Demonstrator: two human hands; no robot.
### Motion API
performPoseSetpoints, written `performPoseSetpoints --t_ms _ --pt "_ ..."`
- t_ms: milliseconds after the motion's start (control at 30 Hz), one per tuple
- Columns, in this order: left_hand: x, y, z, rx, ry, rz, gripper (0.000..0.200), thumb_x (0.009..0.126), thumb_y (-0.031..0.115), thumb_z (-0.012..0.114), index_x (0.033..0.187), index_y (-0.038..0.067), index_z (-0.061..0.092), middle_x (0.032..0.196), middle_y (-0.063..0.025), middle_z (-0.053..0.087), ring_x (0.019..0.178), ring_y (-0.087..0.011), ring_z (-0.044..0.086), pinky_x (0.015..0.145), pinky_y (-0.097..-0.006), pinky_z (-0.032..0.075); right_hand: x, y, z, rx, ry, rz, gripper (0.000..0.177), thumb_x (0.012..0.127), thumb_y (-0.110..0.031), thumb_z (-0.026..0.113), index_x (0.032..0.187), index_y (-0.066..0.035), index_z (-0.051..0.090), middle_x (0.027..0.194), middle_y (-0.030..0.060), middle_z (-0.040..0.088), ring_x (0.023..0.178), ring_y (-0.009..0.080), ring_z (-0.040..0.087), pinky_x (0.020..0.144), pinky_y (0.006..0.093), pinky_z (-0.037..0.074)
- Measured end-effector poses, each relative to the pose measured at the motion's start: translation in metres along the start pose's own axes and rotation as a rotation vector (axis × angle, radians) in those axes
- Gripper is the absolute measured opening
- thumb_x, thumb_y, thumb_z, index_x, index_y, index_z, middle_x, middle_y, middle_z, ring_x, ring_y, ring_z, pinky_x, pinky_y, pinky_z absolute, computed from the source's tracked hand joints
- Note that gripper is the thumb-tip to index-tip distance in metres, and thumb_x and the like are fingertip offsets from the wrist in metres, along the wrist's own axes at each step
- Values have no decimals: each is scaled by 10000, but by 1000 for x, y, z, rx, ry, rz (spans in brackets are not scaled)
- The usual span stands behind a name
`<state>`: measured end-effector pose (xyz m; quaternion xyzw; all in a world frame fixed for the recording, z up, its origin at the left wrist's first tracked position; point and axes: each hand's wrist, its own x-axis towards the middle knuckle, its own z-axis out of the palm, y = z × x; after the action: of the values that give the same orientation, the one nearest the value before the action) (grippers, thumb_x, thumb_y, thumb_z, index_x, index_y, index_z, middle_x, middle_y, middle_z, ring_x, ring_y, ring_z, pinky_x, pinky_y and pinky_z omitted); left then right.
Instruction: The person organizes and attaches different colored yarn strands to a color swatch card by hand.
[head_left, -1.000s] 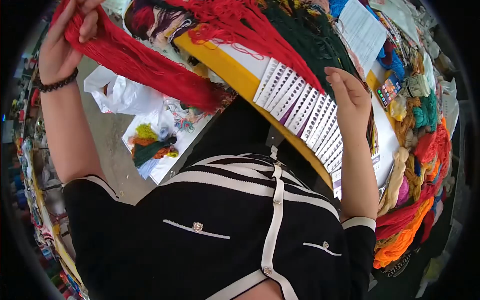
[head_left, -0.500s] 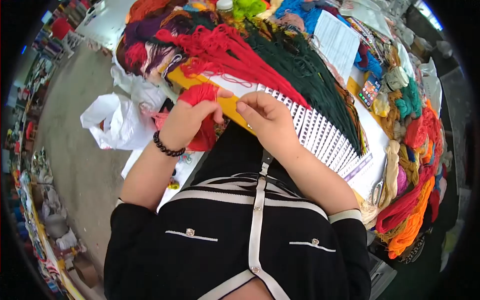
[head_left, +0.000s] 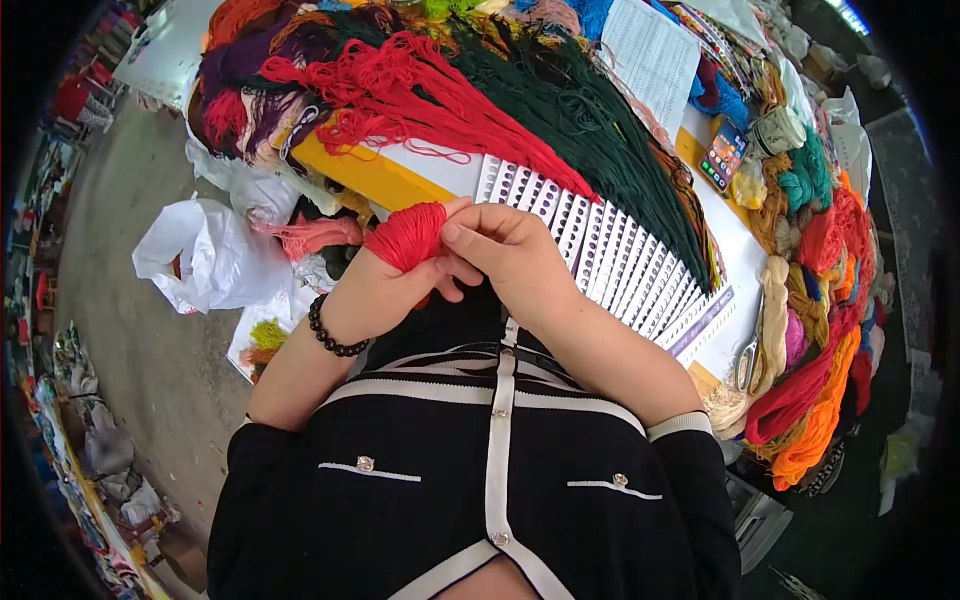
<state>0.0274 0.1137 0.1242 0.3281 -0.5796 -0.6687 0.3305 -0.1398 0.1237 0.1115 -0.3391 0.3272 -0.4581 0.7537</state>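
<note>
Red yarn bundle (head_left: pixel 408 235): a tight folded wad, held at chest height just left of the row of white perforated cards (head_left: pixel 620 260) and in front of the near end of that row.

Left of the cards:
- A white plastic bag (head_left: pixel 205 255) lies on the floor, well to the left of the cards.
- A pink hank (head_left: pixel 310 235) hangs between the bag and the bundle.
- The left hand (head_left: pixel 385 290) is raised with the wrist bent. A dark bead bracelet (head_left: pixel 330 335) sits on the wrist. The fingers are curled closed under and around the lower part of the bundle, and it is firmly gripped.
- The right hand (head_left: pixel 510 255) meets the left from the other side, knuckles up. Thumb and forefinger are pinched shut on the bundle's upper right edge. The other fingers are folded, and what lies under them cannot be seen.
- The two hands touch, and together they cover the nearest cards.

At the cards:
- The table (head_left: pixel 370 175) has a yellow edge, and the cards are fanned across it.
- A loose red skein (head_left: pixel 400 90) trails onto the far ends of the cards.
- A dark green skein (head_left: pixel 590 110) lies beside the red one and overlaps more of the cards.
- A printed sheet (head_left: pixel 652 55) lies beyond the cards.

Right of the cards:
- A phone (head_left: pixel 724 155) with a lit screen lies on the table.
- Scissors (head_left: pixel 748 360) rest near the closest card.
- Orange yarn (head_left: pixel 815 440) hangs over the table's right side.
</note>
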Motion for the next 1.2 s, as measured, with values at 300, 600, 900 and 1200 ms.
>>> performPoseSetpoints --t_ms 300,600,900,1200 --pt "3 3 -4 -297 153 -121 355 847 61 523 1195 -10 527 951 -66 624 565 -92 559 529 -210 468 -7 -7 7 36 18 -151 171 908 -74 533 1033 22 597 953 47 615 812 95 585 769 216 471" --pt "8 0 4 26 240 -102 280 914 152 493 1135 -5 562 822 -40 617 514 -86 530 499 -206 451 -5 -4 1 -43 69 -145 162 911 -86 532 1008 25 600 946 51 615 866 98 581 829 240 476" --pt "14 -7 11 -104 299 -8 243 943 172 466 1059 -7 582 794 -49 605 531 -91 545 498 -203 443 -3 -3 -8 -25 131 -121 145 894 -108 564 962 9 617 893 38 622 839 98 579 772 219 453" --pt "16 -14 9 84 284 16 232 941 150 474 1069 -11 581 859 -66 627 631 -116 589 606 -229 471 0 -4 -16 -267 196 -82 135 876 -93 581 949 8 631 902 55 642 855 110 580 808 241 444"
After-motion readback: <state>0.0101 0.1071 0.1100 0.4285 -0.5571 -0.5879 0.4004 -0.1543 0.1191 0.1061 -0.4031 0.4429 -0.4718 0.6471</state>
